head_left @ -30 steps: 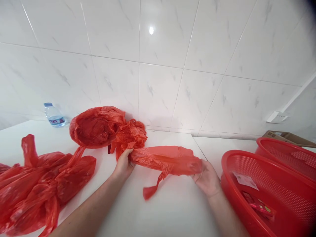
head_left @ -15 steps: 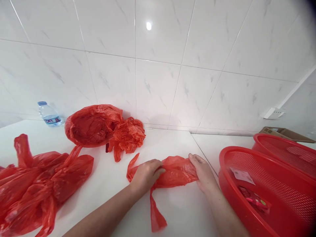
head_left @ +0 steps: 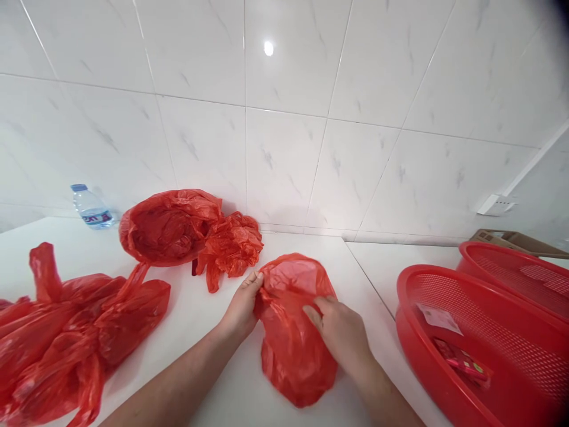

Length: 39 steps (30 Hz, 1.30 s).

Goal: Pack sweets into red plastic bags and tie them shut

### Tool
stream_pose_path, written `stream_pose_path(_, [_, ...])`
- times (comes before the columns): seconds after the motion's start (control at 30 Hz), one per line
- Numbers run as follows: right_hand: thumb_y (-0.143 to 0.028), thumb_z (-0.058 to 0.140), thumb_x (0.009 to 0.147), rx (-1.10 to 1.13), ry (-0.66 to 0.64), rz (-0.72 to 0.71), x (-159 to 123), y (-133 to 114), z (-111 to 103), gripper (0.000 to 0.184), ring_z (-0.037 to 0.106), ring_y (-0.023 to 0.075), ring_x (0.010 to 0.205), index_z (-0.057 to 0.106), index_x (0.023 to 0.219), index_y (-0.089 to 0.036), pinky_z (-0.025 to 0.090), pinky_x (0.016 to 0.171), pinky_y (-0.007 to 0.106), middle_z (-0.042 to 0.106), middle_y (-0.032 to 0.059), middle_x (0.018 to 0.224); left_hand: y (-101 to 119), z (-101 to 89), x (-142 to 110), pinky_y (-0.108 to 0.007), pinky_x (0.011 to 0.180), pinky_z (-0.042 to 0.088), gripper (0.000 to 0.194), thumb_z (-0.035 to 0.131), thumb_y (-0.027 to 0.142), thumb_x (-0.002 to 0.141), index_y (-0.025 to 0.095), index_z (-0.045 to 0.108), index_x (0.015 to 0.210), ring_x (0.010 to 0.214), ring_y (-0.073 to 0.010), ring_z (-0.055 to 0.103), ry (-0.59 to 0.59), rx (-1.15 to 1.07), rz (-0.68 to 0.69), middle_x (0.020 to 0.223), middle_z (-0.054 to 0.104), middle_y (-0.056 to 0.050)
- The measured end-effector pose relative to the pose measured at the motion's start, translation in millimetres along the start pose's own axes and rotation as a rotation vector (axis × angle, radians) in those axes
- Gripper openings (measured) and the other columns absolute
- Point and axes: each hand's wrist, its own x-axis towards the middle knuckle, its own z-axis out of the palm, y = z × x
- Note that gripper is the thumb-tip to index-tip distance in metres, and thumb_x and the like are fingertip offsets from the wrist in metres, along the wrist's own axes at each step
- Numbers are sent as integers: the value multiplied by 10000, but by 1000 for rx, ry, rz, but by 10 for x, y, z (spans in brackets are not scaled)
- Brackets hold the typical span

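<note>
A thin red plastic bag (head_left: 296, 356) spreads over the white table in front of me, its mouth opened toward the wall. My left hand (head_left: 242, 303) is closed on the left side of the bag's rim, thumb and fingers pinching the film. On the opposite side, my right hand (head_left: 344, 332) grips the bag near its mouth, with the thumb over the film and the fingertips partly hidden. No contents show inside the bag.
Red baskets (head_left: 413, 290) stand at the right, the nearer with small packets (head_left: 462, 359) inside. Knotted red bags (head_left: 115, 332) lie left. Behind them are a bag-lined container (head_left: 128, 240), crumpled bags (head_left: 235, 243) and a water bottle (head_left: 93, 207). A cardboard box (head_left: 511, 240) sits far right.
The bag has gone from a flat, sideways strip to an opened shape with its mouth toward the wall. My left hand has moved left, and my right hand left and down.
</note>
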Motion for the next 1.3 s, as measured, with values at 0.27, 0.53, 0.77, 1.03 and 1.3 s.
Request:
stream_pose_path(0.27, [-181,538,658,313,4,375,130,517,-207,190,557,174,650,601,812,-272,328,534,264,655,-2,795,174,-155,83,-212,515,461,276,670,411,734,169,537,722,517,-105,575,43,-32,-47,611,580,19])
stream_pose_path(0.53, [-284,499,648,941,311,620,186,693,-165,185,588,191,705,502,825,-227,465,639,312,614,10,783,118,-142,87,-201,521,469,219,756,267,672,164,586,764,500,-92,580,8,17,-26,618,626,25])
stream_pose_path(0.77, [-270,460,840,315,517,87,59,205,-133,173,521,232,1005,591,933,-206,416,881,383,587,82,1047,54,-123,47,-213,554,470,225,727,321,708,149,639,822,561,-111,606,-12,41,-71,678,665,-4])
stream_pose_path(1.03, [-447,442,893,-43,-197,-166,-45,-85,290,403,376,305,1283,545,1248,-287,287,1029,537,459,90,1382,-56,28,-97,-242,649,486,269,633,365,804,154,650,972,696,-154,633,-172,17,-164,794,689,-50])
stream_pose_path(1.3, [-456,473,860,-4,-399,-150,-83,-93,333,684,115,323,1402,233,1462,-238,119,1101,565,192,89,1531,52,44,-98,-237,683,506,308,602,348,834,194,610,1101,754,-153,655,-165,15,-4,930,699,-46])
